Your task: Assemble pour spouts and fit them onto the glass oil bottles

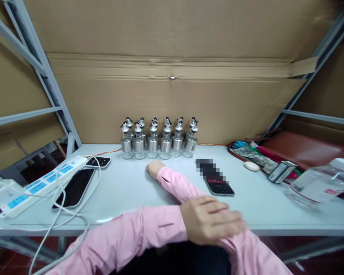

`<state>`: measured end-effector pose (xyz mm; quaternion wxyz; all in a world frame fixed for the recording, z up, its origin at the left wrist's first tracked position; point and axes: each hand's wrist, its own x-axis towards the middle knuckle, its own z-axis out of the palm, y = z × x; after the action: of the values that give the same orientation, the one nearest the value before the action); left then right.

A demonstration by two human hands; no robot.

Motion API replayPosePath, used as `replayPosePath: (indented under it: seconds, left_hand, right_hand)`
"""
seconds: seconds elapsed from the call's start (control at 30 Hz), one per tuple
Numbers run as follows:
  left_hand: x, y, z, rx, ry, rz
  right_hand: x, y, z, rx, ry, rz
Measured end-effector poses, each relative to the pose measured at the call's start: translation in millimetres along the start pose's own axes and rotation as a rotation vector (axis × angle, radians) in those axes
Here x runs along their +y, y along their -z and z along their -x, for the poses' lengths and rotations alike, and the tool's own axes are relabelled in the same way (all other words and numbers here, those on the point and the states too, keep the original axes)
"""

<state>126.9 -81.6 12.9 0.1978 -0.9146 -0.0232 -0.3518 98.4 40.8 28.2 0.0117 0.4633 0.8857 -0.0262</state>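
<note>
Silver-banded clear-glass bottles [153, 145] stand in two rows, untouched; left hand [209, 219], fingers extended, covers pink fabric sleeve [181, 184]; right hand [154, 169], fingers curled.

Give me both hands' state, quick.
Left hand: open, laid across the right sleeve.
Right hand: looks closed, near the glass bottles; cannot tell if anything's inside.

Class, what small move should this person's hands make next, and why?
Probably lift the left hand away from the right sleeve: it lies across that forearm with fingers extended, while the right hand is just in front of the bottles. Uncrossing the arms would likely let both hands reach them more freely.
</note>
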Motion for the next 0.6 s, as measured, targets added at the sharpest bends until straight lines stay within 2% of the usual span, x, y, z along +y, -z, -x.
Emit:
replayPosePath:
  seconds: [0.07, 0.13, 0.2, 0.27, 0.33, 0.4, 0.53, 0.6]
  left_hand:
    - [21.9, -6.9, -12.1, 0.029, 0.03, 0.013]
    - [38.5, -12.3, -18.6, 0.093, -0.005, 0.029]
    - [48.5, -15.2, -20.4, 0.129, -0.054, 0.03]
    - [49.7, -16.1, -18.1, 0.108, -0.116, 0.038]
    - [39.8, -15.9, -11.5, 0.052, -0.193, 0.073]
    - [18.6, -14.1, -0.2, -0.005, -0.221, 0.113]
    - [-37.0, -2.3, 30.9, -0.239, 0.019, 0.094]
    - [-55.1, 3.9, 43.3, -0.332, 0.162, 0.082]
  right_hand:
    - [2.0, 1.9, -1.6, -0.044, 0.064, 0.037]
    - [2.6, 1.0, -0.7, -0.028, 0.105, 0.056]
    - [2.5, -0.9, 0.7, -0.006, 0.117, 0.07]
    - [2.0, -2.6, 1.9, 0.018, 0.104, 0.077]
    - [1.2, -4.0, 3.6, 0.044, 0.085, 0.078]
    - [0.7, -5.0, 6.3, 0.065, 0.07, 0.072]
    - [0.0, -5.2, 12.7, 0.075, 0.042, 0.041]
    - [-0.8, -4.2, 15.3, 0.063, 0.03, 0.017]
